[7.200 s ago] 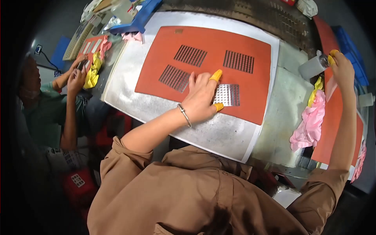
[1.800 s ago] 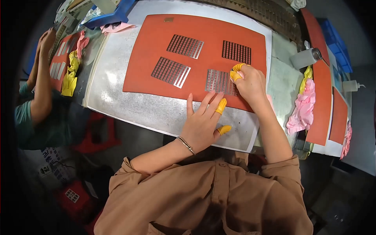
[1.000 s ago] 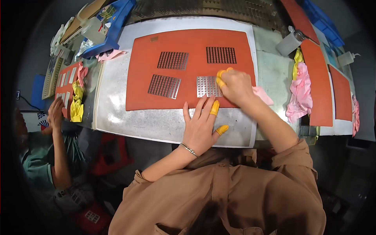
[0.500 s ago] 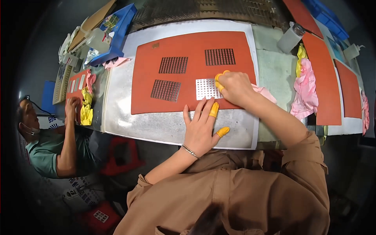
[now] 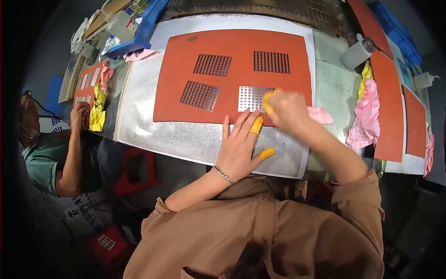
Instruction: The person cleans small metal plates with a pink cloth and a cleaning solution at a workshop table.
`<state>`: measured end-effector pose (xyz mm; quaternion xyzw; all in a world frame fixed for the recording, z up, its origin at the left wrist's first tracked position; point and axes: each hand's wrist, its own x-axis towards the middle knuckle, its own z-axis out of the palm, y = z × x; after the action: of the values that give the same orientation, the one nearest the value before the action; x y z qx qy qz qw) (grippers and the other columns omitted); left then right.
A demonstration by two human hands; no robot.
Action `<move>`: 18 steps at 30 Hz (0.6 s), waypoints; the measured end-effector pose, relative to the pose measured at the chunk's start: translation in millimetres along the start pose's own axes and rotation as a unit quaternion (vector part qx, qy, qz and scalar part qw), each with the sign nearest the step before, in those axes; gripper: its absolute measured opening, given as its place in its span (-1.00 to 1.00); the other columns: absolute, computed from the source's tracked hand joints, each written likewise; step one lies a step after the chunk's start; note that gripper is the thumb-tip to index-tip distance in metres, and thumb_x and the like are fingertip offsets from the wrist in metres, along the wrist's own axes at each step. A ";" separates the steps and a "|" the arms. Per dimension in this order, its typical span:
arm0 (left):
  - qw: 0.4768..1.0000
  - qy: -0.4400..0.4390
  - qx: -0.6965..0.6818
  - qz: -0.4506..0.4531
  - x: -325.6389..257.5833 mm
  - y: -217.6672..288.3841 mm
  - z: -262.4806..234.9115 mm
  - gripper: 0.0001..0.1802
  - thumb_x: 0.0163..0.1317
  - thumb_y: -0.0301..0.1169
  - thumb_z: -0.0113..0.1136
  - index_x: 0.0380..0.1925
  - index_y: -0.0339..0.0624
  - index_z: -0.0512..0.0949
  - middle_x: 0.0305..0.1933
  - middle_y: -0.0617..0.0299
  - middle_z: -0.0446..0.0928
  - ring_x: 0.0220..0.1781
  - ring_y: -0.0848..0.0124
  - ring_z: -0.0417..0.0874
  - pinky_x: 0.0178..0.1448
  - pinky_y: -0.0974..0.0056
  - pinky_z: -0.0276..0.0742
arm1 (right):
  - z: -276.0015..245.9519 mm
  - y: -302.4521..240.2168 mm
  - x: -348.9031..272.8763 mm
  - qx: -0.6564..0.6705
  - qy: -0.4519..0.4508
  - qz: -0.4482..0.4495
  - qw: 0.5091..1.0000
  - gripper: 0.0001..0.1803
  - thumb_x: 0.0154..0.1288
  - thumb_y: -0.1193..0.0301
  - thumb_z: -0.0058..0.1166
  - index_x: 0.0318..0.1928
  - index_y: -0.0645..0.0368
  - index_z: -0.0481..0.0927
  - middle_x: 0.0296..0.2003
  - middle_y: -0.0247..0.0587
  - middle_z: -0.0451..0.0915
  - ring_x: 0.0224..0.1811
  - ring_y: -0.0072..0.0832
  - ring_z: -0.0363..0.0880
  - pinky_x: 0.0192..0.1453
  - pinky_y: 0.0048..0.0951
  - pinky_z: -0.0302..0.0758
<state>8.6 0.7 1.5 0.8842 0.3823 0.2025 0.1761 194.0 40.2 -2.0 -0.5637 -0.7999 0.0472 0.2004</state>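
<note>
A thin silver metal plate with rows of small cut-outs [image 5: 251, 98] lies near the front edge of the orange mat [image 5: 162, 104]. My left hand [image 5: 239, 151] rests flat with its fingers stretched out, fingertips at the plate's near edge. Yellow finger cots cover its index finger and thumb. Over the plate's right end is my right hand [image 5: 290, 109], closed, with yellow cots on its fingers; what it holds, if anything, is hidden. Three more perforated plates lie on the mat: one far left [image 5: 212, 65], one far right [image 5: 271, 62], one near left [image 5: 200, 96].
A pink cloth [image 5: 320, 115] lies beside my right wrist. Farther right are crumpled pink paper [image 5: 363, 114] and a translucent bottle [image 5: 357, 53]. A blue bin [image 5: 144, 39] stands back left. At the left, a co-worker [image 5: 60, 162] in a green shirt works over another orange mat.
The whole view has shifted slightly. My right hand has moved a little over the plate's right end and looks blurred. The left hand stays flat at the near edge.
</note>
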 end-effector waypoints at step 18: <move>1.000 0.022 -0.001 0.005 -0.9 -1.7 2.3 -0.33 0.03 -0.12 0.25 0.07 -0.32 0.35 0.27 0.04 0.24 0.35 0.15 0.22 0.32 -0.26 -0.09 | -8.1 -4.0 2.8 0.030 -0.006 -0.052 0.998 -0.94 -0.03 0.50 0.10 -0.49 0.21 0.56 -0.60 -0.10 0.48 -0.56 -0.13 0.48 -0.53 -0.15 0.38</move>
<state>8.1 0.8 -1.5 0.8814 0.3814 0.2234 0.1668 192.7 40.1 7.4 -0.5144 -0.8277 0.0641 0.2147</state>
